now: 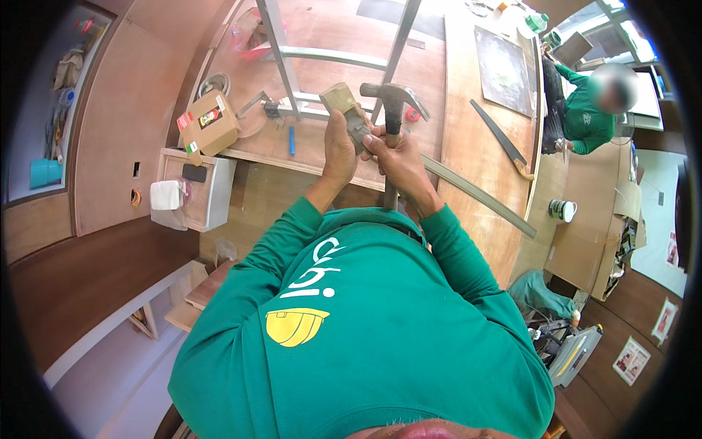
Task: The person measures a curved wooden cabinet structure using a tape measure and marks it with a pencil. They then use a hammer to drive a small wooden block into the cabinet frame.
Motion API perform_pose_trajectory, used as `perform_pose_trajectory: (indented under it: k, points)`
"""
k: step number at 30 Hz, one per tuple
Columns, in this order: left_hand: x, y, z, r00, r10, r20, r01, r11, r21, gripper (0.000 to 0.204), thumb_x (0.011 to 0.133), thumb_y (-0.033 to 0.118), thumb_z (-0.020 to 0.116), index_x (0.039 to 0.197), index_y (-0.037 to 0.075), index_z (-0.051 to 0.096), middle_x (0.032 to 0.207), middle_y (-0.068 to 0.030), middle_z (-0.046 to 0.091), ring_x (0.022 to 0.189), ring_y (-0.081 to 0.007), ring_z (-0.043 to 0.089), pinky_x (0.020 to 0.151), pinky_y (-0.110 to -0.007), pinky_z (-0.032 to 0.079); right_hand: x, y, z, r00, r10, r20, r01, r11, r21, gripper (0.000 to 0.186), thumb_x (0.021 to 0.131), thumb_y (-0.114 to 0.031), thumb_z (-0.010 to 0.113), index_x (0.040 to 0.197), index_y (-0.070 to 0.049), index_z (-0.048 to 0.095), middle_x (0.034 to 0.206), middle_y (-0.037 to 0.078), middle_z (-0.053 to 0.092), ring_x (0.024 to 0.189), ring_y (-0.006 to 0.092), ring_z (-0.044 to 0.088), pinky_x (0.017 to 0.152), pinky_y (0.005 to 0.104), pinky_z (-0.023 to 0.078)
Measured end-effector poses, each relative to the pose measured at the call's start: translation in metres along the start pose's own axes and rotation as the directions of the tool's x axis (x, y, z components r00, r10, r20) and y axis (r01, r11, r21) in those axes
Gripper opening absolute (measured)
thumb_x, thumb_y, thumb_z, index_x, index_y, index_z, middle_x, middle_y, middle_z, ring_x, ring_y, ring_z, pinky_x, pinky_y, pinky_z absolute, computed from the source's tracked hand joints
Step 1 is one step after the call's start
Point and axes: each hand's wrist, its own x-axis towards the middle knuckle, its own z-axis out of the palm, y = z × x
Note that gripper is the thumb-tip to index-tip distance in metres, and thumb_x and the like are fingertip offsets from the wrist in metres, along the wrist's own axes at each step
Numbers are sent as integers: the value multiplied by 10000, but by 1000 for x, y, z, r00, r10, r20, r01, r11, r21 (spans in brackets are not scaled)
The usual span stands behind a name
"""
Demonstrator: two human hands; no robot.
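Observation:
My left hand (340,150) is closed around a small block-like piece (341,102), tan at its upper end and greyish lower down; I cannot make out its exact kind. A claw hammer (393,102) stands upright in my right hand (402,161), its dark head above the fist and its handle running down toward my waist. Thumb and fingertips of the right hand also meet the lower end of the block. Both hands are close together in front of my chest, over the near edge of the wooden worktop (329,143).
An aluminium ladder (333,57) stands just beyond my hands. On wooden surfaces lie a blue stick-like thing (292,140), a cardboard box (208,126), a long metal strip (475,194) and a handsaw (501,139). At right, a person in green (592,110) works near a white bucket (562,211).

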Motion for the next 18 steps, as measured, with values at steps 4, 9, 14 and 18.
perform_pose_trajectory:
  k: [4,9,14,18]
  points:
    - [6,6,-2,995,-97,-1,97,992,-79,736,1079,741,367,1274,59,565,953,-28,638,786,-101,635,595,-237,506,5,1,3,999,-36,20,37,999,-30,191,1028,-202,726,1078,-19,703,801,30,741,600,48,557,514,248,425]
    - [12,13,-2,999,-29,-18,30,996,82,730,1075,728,422,1230,36,593,933,-41,638,790,-122,638,680,-281,538,2,-2,5,1000,-15,1,15,999,49,211,1035,-191,718,1137,-9,691,826,47,736,709,59,651,572,239,458]
    - [32,29,-13,960,-242,142,258,959,-114,529,1098,542,533,1230,34,599,990,-97,703,889,-214,728,746,-346,606,9,-10,-3,992,-127,23,128,987,-101,287,1047,-226,720,1116,38,630,861,68,723,771,118,692,641,320,522]
    - [66,39,-26,973,-229,3,219,927,-305,283,1055,335,628,1063,53,650,921,-85,703,881,-247,736,818,-424,651,7,-20,-8,955,-292,-54,253,895,-366,286,1097,-231,631,1147,45,575,812,188,688,721,298,680,657,409,524]
